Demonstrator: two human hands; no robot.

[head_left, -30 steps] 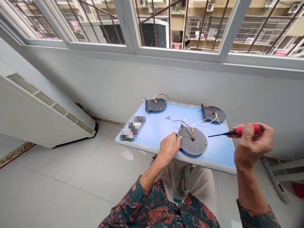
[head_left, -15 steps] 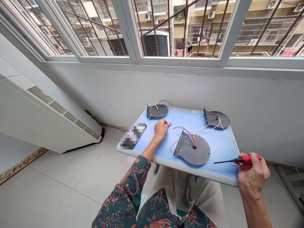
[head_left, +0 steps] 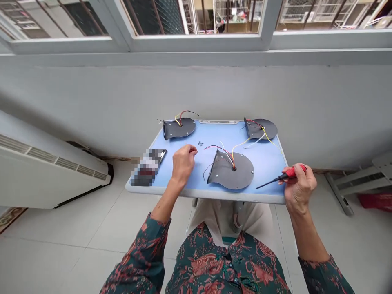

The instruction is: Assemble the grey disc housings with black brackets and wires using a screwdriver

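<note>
My left hand (head_left: 183,164) is over the left half of the blue table (head_left: 196,183), its fingertips pinched together; whatever lies between them is too small to make out. Just beyond those fingers sits a little pile of small dark screws (head_left: 200,143). At the table's right front corner, my right hand (head_left: 300,185) grips a screwdriver (head_left: 290,173) by its red and black handle, the shaft pointing left. Between the hands lies a dark grey, rounded metal plate (head_left: 232,179) with a bent-up edge, screws around its rim and coloured wires (head_left: 233,159) rising from a central hole.
Two similar wired plates lie at the back left (head_left: 183,130) and back right (head_left: 266,132). A blurred-out phone-like object (head_left: 148,167) rests at the table's left edge. A wall (head_left: 214,90) and barred windows stand behind; a white appliance (head_left: 55,171) is on the left.
My left hand has drawn back from the screw pile toward me, fingers still pinched. The screwdriver now tilts more downward to the left. The camera view has tipped lower.
</note>
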